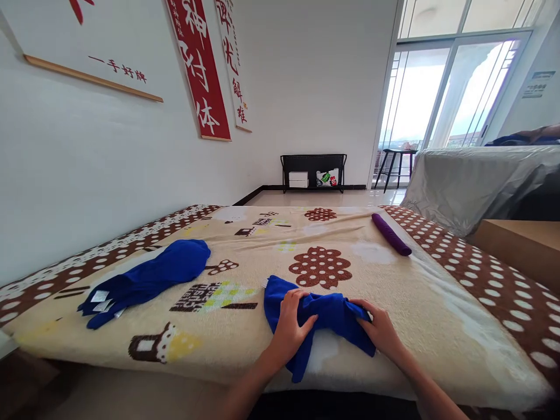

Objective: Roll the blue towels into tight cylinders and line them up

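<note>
A bunched blue cloth (326, 309) lies at the near middle of the patterned blanket (245, 233). My left hand (293, 321) is closed on its left part, thumb and fingers pinching a fold. At the cloth's right end, my right hand (378, 326) grips the fabric, and the cloth's lower corner hangs beside it. Another blue garment (161, 268), with white tags at its near end, lies spread out on the left of the blanket. Toward the right lies a dark purple roll (391, 234), touched by neither hand.
Beyond the blanket stands a black rack (314, 172) holding a white box. A cardboard box (520, 248) and a plastic-covered piece of furniture (472, 181) are on the right. Part of another person's arm (542, 135) shows at the right edge, over blue cloth.
</note>
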Demonstrator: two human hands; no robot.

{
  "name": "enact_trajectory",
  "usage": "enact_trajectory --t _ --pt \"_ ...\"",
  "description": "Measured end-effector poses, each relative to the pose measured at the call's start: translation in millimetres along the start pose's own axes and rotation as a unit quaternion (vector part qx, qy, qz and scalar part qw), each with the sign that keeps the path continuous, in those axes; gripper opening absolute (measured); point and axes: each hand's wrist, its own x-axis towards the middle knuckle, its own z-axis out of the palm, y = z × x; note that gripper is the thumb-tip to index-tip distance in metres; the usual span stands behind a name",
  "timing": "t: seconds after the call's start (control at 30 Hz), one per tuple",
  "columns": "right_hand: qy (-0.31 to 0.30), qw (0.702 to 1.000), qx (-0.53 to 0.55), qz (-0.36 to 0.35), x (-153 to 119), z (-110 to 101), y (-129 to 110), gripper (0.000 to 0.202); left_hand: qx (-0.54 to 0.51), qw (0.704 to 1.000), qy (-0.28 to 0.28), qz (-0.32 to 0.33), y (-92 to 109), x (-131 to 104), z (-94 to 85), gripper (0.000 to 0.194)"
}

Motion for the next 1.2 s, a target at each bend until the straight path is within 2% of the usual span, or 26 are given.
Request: enact_trajectory --t 0.07,0.1,0.17,0.27,0.37,0.6,0.8,0.87,0.97,1.03,1.1,1.2 --pt "0.011 1.0 0.012 0.025 0 -1 5 0.033 0.054 0.998 0.025 0.026 0 -15 -0.3 0.033" --pt "0.018 0.999 0.018 0.039 0 -2 7 0.034 0.093 0.994 0.02 0.045 -1 -24 -0.6 0.026" --pt "0.035 0.997 0.03 0.066 0 -4 12 0.037 0.179 0.98 -0.026 0.082 -6 -42 -1.8 0.022" --pt "0.062 0.991 0.054 0.104 0 -7 20 0.041 0.251 0.961 -0.08 0.088 -18 -64 -5.8 0.036" --pt "0.084 0.983 0.089 0.134 -1 -9 24 0.048 0.262 0.961 -0.057 0.076 -26 -76 -12.0 0.05" --pt "0.123 0.97 0.148 0.15 2 -24 25 0.052 0.283 0.954 -0.062 0.07 -17 -65 -23.6 0.033" --pt "0.153 0.967 0.131 0.157 2 -40 37 0.052 0.294 0.953 -0.006 0.076 -13 -54 -42.3 0.035" --pt "0.144 0.971 0.108 0.154 1 -45 42 0.051 0.297 0.951 -0.026 0.084 -9 -55 -47.8 0.034" --pt "0.127 0.979 0.069 0.146 -2 -51 51 0.049 0.311 0.943 -0.087 0.086 -7 -57 -51.1 0.03" --pt "0.125 0.981 0.045 0.14 -3 -54 55 0.05 0.323 0.937 -0.102 0.083 -7 -57 -51.1 0.028" --pt "0.126 0.983 0.024 0.135 -5 -55 56 0.051 0.338 0.933 -0.09 0.085 -9 -56 -51.0 0.027" --pt "0.121 0.985 -0.002 0.126 -7 -56 48 0.049 0.363 0.928 -0.034 0.075 -12 -53 -53.3 0.026"
